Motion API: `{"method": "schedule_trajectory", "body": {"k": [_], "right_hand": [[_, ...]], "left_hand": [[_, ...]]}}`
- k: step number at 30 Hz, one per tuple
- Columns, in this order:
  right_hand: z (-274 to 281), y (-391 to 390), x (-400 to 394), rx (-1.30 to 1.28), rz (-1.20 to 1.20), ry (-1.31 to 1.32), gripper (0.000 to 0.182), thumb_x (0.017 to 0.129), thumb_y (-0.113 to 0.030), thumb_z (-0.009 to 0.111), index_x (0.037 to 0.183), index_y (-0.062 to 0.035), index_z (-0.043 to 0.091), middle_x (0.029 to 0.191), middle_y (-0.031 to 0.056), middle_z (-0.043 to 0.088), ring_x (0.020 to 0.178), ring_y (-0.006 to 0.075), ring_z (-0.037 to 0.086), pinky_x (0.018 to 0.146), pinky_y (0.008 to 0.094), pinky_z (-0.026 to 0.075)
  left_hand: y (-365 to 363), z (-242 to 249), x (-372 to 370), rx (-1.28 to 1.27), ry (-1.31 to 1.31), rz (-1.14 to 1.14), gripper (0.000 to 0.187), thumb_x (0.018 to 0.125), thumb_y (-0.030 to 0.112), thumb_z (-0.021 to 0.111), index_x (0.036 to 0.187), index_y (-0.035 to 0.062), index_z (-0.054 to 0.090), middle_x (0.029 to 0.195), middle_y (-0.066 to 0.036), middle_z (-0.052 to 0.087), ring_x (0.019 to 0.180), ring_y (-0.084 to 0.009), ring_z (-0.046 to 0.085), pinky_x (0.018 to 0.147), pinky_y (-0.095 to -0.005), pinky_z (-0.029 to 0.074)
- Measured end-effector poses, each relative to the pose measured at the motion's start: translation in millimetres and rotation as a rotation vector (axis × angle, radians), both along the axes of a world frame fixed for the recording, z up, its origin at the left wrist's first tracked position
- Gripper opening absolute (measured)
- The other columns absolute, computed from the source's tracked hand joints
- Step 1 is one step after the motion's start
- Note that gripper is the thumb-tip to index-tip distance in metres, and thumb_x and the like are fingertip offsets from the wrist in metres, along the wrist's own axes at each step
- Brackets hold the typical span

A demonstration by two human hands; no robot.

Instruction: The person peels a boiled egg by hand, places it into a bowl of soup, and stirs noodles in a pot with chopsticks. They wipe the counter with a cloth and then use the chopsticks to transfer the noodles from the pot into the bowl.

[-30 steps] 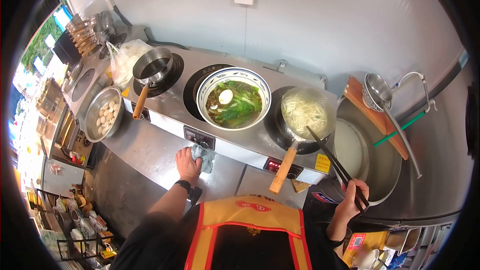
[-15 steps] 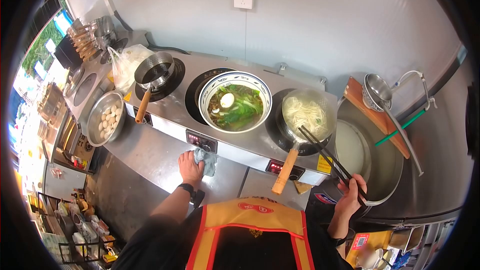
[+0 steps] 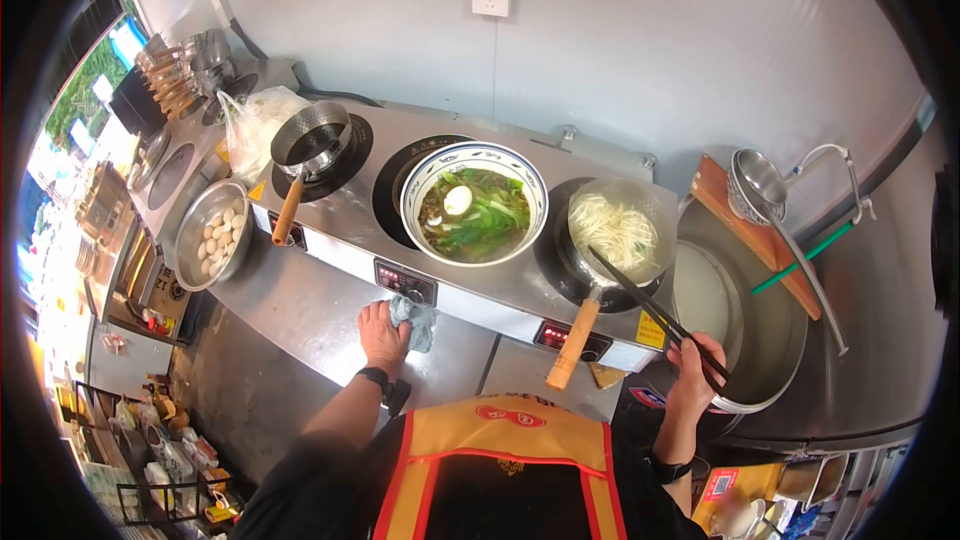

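Note:
My right hand (image 3: 690, 372) is closed round a pair of long dark chopsticks (image 3: 655, 310), their tips reaching the near left rim of a saucepan (image 3: 597, 285) of pale noodles (image 3: 612, 230). The pan's wooden handle (image 3: 573, 345) points toward me. On the steel counter my left hand (image 3: 382, 332) is closed on a grey-blue cloth (image 3: 413, 325). Between two pans stands a large patterned white bowl (image 3: 410, 223) holding broth, leafy greens (image 3: 485, 210) and a peeled egg (image 3: 458, 201).
An empty-looking saucepan (image 3: 310, 145) sits on the left burner. Left of it are a steel basin (image 3: 190, 280) of eggs (image 3: 220, 243) and a plastic bag (image 3: 255, 125). To the right stands a large pot (image 3: 785, 340) with a wooden board (image 3: 740, 210) and a ladle (image 3: 800, 270) across it.
My right hand has moved slightly left and up, and the chopsticks now lie closer together, tips shifted left. The left hand stays on the cloth. The whole view has shifted slightly.

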State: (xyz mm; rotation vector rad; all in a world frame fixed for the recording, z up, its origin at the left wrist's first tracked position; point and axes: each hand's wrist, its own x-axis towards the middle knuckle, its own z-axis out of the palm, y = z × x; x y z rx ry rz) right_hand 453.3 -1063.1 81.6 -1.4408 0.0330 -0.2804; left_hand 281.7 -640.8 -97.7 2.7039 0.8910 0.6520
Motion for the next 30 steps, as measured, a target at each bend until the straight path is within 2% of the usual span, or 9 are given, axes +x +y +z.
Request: {"method": "schedule_trajectory", "body": {"k": [7,10,13,18,22,28,30], "right_hand": [[-7.1,28.1,28.7,0.034,0.017,0.058,0.015,0.086,-0.002,0.061,0.101,-0.0003,0.061,0.090,0.0074,0.061,0.067,0.0155,0.062,0.060,0.0256,0.053],[-9.6,35.9,36.2,0.058,0.067,0.028,0.017,0.086,-0.005,0.063,0.102,0.0010,0.063,0.089,0.0108,0.063,0.068,0.0183,0.065,0.063,0.0267,0.055],[-8.7,43.9,37.2,0.052,0.033,0.075,0.018,0.087,-0.007,0.063,0.102,0.0029,0.062,0.091,0.0127,0.063,0.070,0.0203,0.066,0.063,0.0282,0.056],[-16.5,39.6,32.7,0.204,-0.085,-0.038,0.018,0.091,-0.010,0.059,0.100,0.0057,0.060,0.092,0.0146,0.063,0.070,0.0225,0.066,0.062,0.0303,0.056],[-8.5,24.2,22.3,0.206,-0.127,-0.069,0.016,0.091,-0.010,0.057,0.097,0.0045,0.060,0.092,0.0143,0.062,0.069,0.0209,0.065,0.059,0.0286,0.054],[4.3,14.4,8.1,0.021,-0.017,-0.323,0.013,0.090,-0.010,0.057,0.092,0.0025,0.056,0.086,0.0128,0.057,0.066,0.0163,0.058,0.054,0.0245,0.048],[4.7,13.6,5.6,-0.074,-0.018,-0.419,0.013,0.091,-0.010,0.056,0.090,0.0027,0.055,0.093,0.0130,0.056,0.068,0.0169,0.058,0.054,0.0251,0.048]], "left_hand": [[-0.1,1.0,0.5,-0.006,-0.017,0.000,0.042,0.071,0.026,0.060,0.105,0.0018,0.056,0.105,-0.016,0.056,0.104,-0.0352,0.050,0.096,-0.0450,0.036],[-0.1,0.4,0.1,-0.014,-0.008,0.007,0.042,0.071,0.026,0.060,0.105,0.0017,0.056,0.106,-0.016,0.056,0.104,-0.0349,0.050,0.096,-0.0450,0.036],[0.6,-1.1,0.1,-0.013,-0.019,0.003,0.043,0.071,0.026,0.060,0.105,0.0014,0.056,0.106,-0.016,0.056,0.104,-0.0349,0.050,0.096,-0.0451,0.036],[-0.4,-0.3,-1.0,-0.002,-0.020,-0.007,0.044,0.071,0.025,0.060,0.107,0.0005,0.056,0.107,-0.016,0.056,0.103,-0.0355,0.049,0.095,-0.0449,0.037],[-2.0,3.0,-0.4,-0.008,-0.013,0.004,0.045,0.071,0.025,0.060,0.108,0.0004,0.056,0.107,-0.016,0.056,0.104,-0.0357,0.049,0.095,-0.0446,0.037],[-1.2,2.3,-0.2,-0.015,-0.018,0.001,0.045,0.070,0.025,0.061,0.108,0.0005,0.056,0.107,-0.016,0.056,0.104,-0.0356,0.049,0.095,-0.0447,0.037],[-0.6,1.4,-0.3,0.002,-0.027,0.001,0.044,0.070,0.025,0.061,0.107,0.0007,0.056,0.107,-0.016,0.056,0.103,-0.0355,0.050,0.095,-0.0448,0.037]]}}
